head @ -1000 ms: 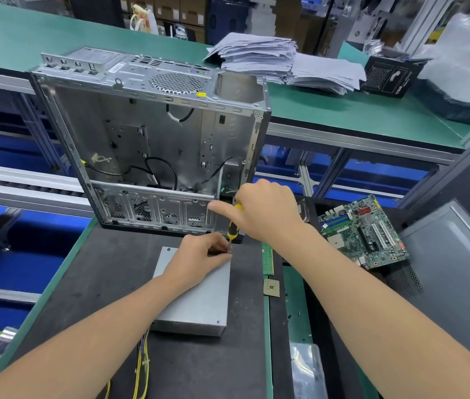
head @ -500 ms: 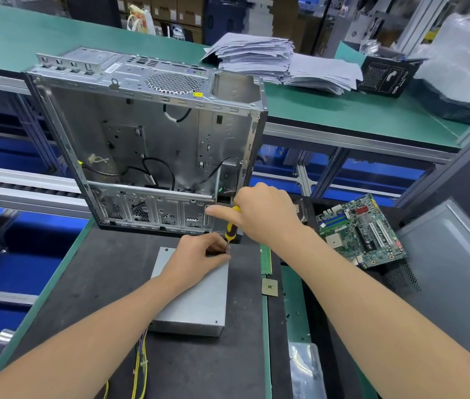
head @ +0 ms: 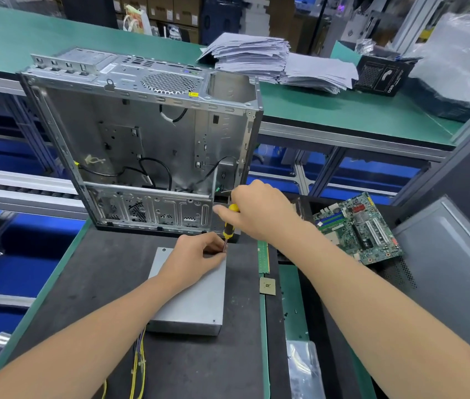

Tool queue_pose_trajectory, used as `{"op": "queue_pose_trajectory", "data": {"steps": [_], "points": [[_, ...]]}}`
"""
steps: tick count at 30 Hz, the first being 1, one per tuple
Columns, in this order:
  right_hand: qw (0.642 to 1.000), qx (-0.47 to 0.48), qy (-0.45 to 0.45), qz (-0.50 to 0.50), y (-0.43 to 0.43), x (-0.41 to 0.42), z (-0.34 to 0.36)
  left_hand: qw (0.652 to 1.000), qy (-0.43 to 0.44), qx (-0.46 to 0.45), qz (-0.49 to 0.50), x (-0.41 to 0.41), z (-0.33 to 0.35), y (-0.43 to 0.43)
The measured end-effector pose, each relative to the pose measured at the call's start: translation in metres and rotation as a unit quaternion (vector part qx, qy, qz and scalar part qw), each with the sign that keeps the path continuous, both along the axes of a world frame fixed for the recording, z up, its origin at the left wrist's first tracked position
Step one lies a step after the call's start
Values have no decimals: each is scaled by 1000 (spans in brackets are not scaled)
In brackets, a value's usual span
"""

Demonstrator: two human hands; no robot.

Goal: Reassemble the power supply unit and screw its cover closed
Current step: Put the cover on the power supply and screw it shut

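Note:
The grey metal power supply unit [head: 193,300] lies flat on the dark mat, its cover on top and yellow wires trailing from its near side. My right hand [head: 259,211] grips a yellow-and-black screwdriver [head: 229,223], held upright with its tip at the unit's far right corner. My left hand [head: 196,257] rests on the cover at that corner, its fingers pinching around the screwdriver's tip. The screw itself is hidden by the fingers.
An empty computer case [head: 147,145] stands open just behind the unit. A motherboard [head: 357,228], a memory stick [head: 263,256] and a processor chip [head: 267,285] lie to the right, beside a grey side panel [head: 452,272]. Stacked papers [head: 279,61] sit on the far green bench.
Both hands and the screwdriver stay at the unit's far right corner; only the view shifts slightly.

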State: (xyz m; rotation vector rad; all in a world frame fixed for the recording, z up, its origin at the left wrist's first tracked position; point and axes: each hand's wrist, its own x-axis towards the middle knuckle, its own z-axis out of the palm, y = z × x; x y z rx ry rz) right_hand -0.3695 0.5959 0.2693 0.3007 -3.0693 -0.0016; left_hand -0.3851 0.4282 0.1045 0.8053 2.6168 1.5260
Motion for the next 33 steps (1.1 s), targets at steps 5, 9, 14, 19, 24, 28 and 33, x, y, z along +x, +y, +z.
{"op": "queue_pose_trajectory", "data": {"steps": [5, 9, 14, 19, 24, 28, 33], "points": [[999, -14, 49, -16, 1, 6, -5, 1000, -22, -8, 2, -1, 1, 0], [986, -66, -73, 131, 9, 6, 7, 1000, -8, -14, 14, -2, 0, 1], [995, -69, -45, 58, 1, 7, 1, 1000, 5, -16, 17, 0, -1, 2], [993, -117, -26, 1, 11, 12, -14, 999, 32, -37, 2, 5, 4, 3], [985, -147, -84, 27, 83, 25, -2, 986, 125, -103, 27, 1, 34, 22], [975, -160, -151, -35, 159, 42, -24, 993, 113, -2, 40, -3, 69, 77], [918, -329, -187, -122, 205, 74, -101, 995, 1, 81, 57, 2, 56, 162]]}}
